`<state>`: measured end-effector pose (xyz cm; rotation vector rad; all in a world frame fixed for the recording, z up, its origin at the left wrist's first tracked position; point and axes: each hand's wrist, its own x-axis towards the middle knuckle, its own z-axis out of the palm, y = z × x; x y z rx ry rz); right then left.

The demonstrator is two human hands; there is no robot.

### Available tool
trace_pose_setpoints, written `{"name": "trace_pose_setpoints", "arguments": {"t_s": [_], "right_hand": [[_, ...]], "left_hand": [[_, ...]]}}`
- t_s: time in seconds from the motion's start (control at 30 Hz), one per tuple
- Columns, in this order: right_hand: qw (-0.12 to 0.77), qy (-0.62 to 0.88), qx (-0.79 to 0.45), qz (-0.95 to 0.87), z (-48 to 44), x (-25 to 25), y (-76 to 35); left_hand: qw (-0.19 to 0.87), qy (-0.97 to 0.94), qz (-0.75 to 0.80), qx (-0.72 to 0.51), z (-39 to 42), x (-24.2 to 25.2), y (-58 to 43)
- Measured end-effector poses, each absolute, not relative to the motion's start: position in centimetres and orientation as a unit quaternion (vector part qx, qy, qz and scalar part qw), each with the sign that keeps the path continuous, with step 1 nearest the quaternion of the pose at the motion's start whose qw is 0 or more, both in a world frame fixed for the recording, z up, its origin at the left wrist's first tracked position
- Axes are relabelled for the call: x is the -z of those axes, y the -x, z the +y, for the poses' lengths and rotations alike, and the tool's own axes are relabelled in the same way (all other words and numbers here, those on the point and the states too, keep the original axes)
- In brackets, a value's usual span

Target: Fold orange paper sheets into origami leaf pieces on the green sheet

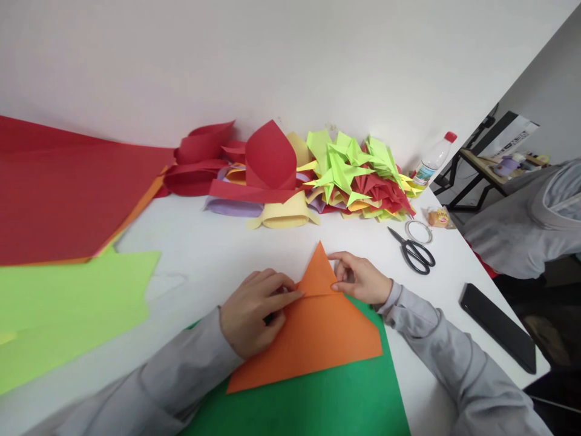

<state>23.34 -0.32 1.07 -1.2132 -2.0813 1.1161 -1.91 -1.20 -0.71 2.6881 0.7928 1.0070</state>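
Folded orange paper [313,336] is laid partly over a green paper sheet [356,396] on the white table [186,233], pt. of its triangular flap directed away from the wearer. Flap's L edge, at the crease, is touched by the L hand's [256,312] index fingertip; other L fingers are curled; can't tell if paper's gripped btwn finger & thumb. R end of crease is touched by the R hand's [363,278] thumb, w/ index extended along flap's R edge, thumb & index apart; whether paper's pinched behind thumb can't be told.

Black-handled scissors [405,243] are placed R of the R hand, w/ a tape roll [408,233] just beside & a black phone [498,327] nearer the wearer. Red paper bands [271,157], lime paper stars [338,166] & a red-capped bottle [433,158] are lined up along the wall. To the L, a big red sheet [68,194] & lime paper [77,303] are overlapped. At far R, a person in grey [531,212] is partly seen.
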Motion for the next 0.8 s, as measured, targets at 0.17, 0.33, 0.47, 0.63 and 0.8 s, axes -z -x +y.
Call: {"name": "trace_pose_setpoints", "arguments": {"t_s": [0.17,0.33,0.47,0.63,0.8], "right_hand": [[0.240,0.443,-0.405,-0.763,-0.35,-1.12,-23.29],[0.234,0.449,-0.404,-0.762,-0.40,-1.21,-23.19],[0.234,0.447,-0.404,-0.763,-0.39,-1.33,-23.13],[0.237,0.437,-0.405,-0.767,-0.30,-1.17,-23.26],[0.240,0.416,-0.404,-0.778,-0.18,-0.96,-23.56]], "left_hand": [[0.068,-0.904,0.257,-0.334,-1.08,0.66,2.07],[0.032,-0.913,0.272,-0.301,-1.44,0.27,1.91],[0.028,-0.916,0.280,-0.287,-1.71,0.19,1.70],[0.025,-0.916,0.292,-0.273,-1.85,0.04,1.66],[0.033,-0.918,0.291,-0.269,-1.83,-0.11,1.67]]}}
